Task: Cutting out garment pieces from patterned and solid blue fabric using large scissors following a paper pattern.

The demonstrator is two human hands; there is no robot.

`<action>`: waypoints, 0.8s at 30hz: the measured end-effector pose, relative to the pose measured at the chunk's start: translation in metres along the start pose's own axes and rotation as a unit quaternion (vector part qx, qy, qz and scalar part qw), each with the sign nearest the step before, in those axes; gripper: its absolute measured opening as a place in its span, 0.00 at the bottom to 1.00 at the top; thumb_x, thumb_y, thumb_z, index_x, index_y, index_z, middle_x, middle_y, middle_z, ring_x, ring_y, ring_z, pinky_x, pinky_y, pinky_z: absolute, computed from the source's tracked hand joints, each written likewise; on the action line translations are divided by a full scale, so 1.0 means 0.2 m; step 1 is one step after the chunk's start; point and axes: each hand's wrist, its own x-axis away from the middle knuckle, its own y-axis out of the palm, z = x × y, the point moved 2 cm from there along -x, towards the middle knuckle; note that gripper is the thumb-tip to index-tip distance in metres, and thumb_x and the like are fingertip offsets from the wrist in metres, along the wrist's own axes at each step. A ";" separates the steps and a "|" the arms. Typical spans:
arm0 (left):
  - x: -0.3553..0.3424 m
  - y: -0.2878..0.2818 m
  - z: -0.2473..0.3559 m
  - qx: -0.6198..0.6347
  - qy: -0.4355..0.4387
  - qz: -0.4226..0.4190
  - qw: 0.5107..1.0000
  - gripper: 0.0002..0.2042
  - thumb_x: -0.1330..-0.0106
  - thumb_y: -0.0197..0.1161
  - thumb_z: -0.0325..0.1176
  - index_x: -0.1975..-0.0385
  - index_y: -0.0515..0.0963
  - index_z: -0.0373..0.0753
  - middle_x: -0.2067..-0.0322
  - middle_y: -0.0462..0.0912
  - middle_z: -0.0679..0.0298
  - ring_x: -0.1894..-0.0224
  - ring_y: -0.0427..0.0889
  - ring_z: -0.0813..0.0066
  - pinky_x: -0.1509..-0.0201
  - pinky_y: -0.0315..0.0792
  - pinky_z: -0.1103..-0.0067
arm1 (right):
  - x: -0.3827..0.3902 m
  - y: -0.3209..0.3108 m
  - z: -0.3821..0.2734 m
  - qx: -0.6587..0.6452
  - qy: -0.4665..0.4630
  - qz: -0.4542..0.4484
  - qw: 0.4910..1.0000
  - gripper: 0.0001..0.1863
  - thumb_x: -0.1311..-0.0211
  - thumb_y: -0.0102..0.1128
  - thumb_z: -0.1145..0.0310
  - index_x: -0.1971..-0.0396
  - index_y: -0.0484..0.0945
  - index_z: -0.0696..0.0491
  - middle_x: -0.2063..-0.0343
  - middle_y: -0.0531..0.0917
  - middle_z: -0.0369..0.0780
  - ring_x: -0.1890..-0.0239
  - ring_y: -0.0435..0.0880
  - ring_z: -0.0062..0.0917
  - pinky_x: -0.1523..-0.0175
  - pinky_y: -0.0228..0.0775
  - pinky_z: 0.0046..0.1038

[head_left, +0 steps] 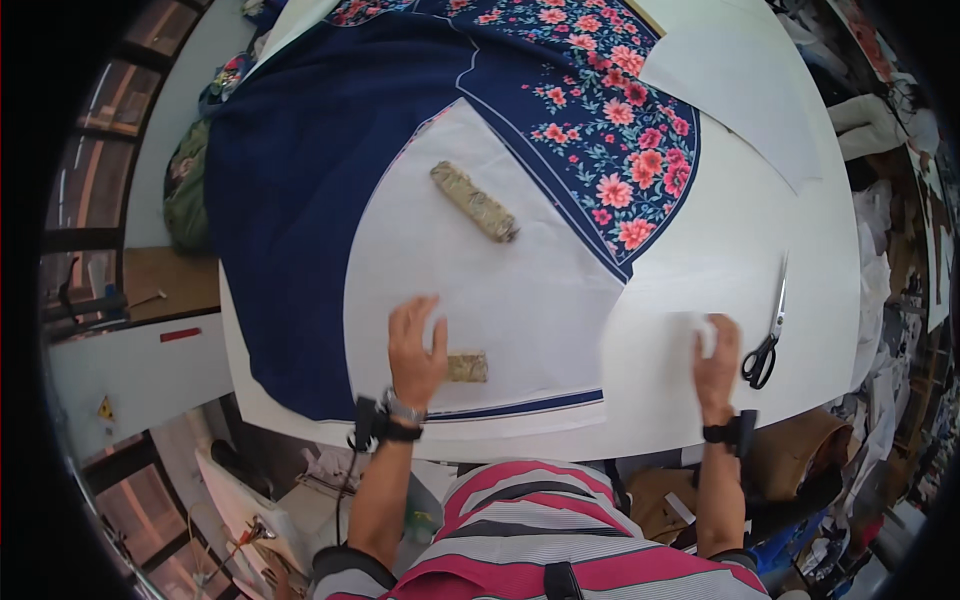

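My left hand (417,350) hovers, fingers apart, over a white pattern piece (520,310), partly covering a short, mottled wrapped weight (467,366). A longer wrapped weight (472,200) lies higher on the same piece. Beneath it spreads navy fabric (280,250), with a pink-flowered section (620,170) at the upper right. My right hand (714,365) is open above the bare white tabletop to the right of the pattern, just left of black-handled scissors (762,355). Both hands are slightly blurred.
Another white sheet (730,100) overlaps the table's upper right. A green bundle (185,190) lies beside the table's left. Piled cloth (870,280) and shelving line the right side; a low cabinet (130,365) stands at the left by windows. Brown material (800,460) lies below the table's right edge.
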 end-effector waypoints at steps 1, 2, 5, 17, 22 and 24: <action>0.20 -0.02 0.01 -0.013 -0.004 -0.018 1.000 0.17 0.33 0.69 0.27 0.44 0.82 0.35 0.48 0.82 0.49 0.44 0.80 0.46 0.38 0.74 0.59 | 0.04 0.10 -0.19 -0.060 -0.045 -0.048 0.996 0.19 0.40 0.69 0.79 0.48 0.78 0.59 0.49 0.81 0.50 0.45 0.80 0.49 0.38 0.74 0.43; 0.39 -0.05 0.03 -0.025 -0.008 -0.036 0.999 0.18 0.34 0.69 0.27 0.44 0.82 0.36 0.48 0.82 0.49 0.44 0.80 0.46 0.38 0.74 0.57 | 0.09 0.17 -0.36 -0.119 -0.090 -0.095 0.984 0.18 0.39 0.69 0.78 0.49 0.78 0.59 0.50 0.81 0.50 0.46 0.80 0.48 0.40 0.75 0.43; 0.83 -0.07 0.13 -0.050 0.002 -0.170 0.984 0.22 0.35 0.71 0.32 0.41 0.81 0.38 0.43 0.80 0.53 0.39 0.77 0.49 0.33 0.70 0.56 | 0.27 0.29 -0.77 -0.219 -0.229 -0.177 0.932 0.16 0.40 0.70 0.76 0.52 0.79 0.59 0.52 0.81 0.48 0.49 0.81 0.45 0.43 0.75 0.41; 1.27 -0.03 0.08 -0.080 0.018 -0.131 0.988 0.11 0.38 0.66 0.30 0.57 0.82 0.38 0.53 0.83 0.60 0.45 0.79 0.59 0.40 0.73 0.64 | 0.44 0.44 -1.30 -0.231 -0.353 -0.237 0.875 0.18 0.39 0.68 0.76 0.50 0.76 0.59 0.51 0.79 0.47 0.50 0.78 0.44 0.43 0.73 0.42; 1.57 -0.26 -0.04 -0.051 -0.078 -0.082 0.992 0.07 0.35 0.66 0.29 0.59 0.82 0.38 0.62 0.84 0.57 0.56 0.85 0.53 0.50 0.78 0.62 | 0.34 0.54 -1.49 -0.154 -0.359 -0.206 0.897 0.24 0.43 0.72 0.72 0.48 0.74 0.60 0.48 0.77 0.48 0.46 0.76 0.44 0.39 0.70 0.42; 1.78 -0.36 -0.16 -0.068 -0.118 -0.067 0.988 0.07 0.35 0.67 0.28 0.60 0.81 0.38 0.62 0.83 0.57 0.57 0.84 0.53 0.52 0.78 0.61 | 0.32 0.56 -1.57 -0.119 -0.359 -0.156 0.912 0.29 0.47 0.75 0.70 0.46 0.74 0.60 0.47 0.78 0.48 0.44 0.76 0.42 0.36 0.67 0.44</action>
